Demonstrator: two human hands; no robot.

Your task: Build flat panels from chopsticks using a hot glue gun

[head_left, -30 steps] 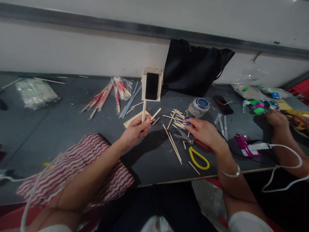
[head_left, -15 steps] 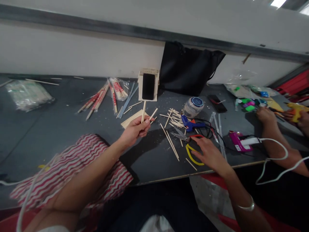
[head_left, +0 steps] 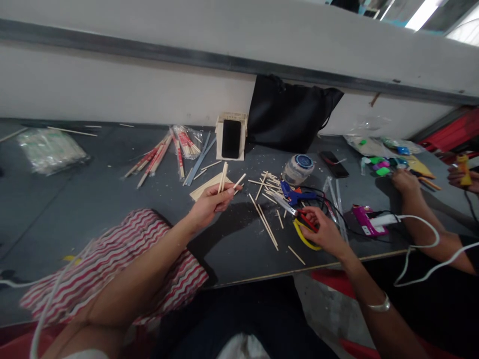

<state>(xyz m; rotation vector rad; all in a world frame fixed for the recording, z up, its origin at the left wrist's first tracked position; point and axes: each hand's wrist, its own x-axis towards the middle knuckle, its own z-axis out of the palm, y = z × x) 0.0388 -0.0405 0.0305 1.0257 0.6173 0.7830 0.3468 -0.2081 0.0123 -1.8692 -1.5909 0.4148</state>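
My left hand [head_left: 214, 203] is closed around pale wooden chopsticks [head_left: 222, 178], which point up, with one shorter piece [head_left: 240, 180] angled out past the fingertips. Below and behind that hand lies a flat panel of joined sticks [head_left: 207, 187]. To the right, my right hand [head_left: 325, 232] grips scissors [head_left: 307, 220] with one red and one yellow handle. Their blades point up and left over loose cut sticks [head_left: 266, 223]. Beside the blades rests a blue glue gun [head_left: 296, 193].
A phone [head_left: 231, 139] leans on a small stick-built stand. Behind are a black bag [head_left: 292, 113] and a lidded jar [head_left: 298, 169]. Wrapped chopsticks [head_left: 154, 158] and a striped cloth [head_left: 123, 259] lie left. On the right, another person's hand [head_left: 406, 182] works near a magenta box [head_left: 364, 220] with white cable.
My right hand has closed on the scissors' handles and lifted them slightly; the blades have come together. My left hand still holds the chopsticks. At right, the other person's yellow tool has shifted.
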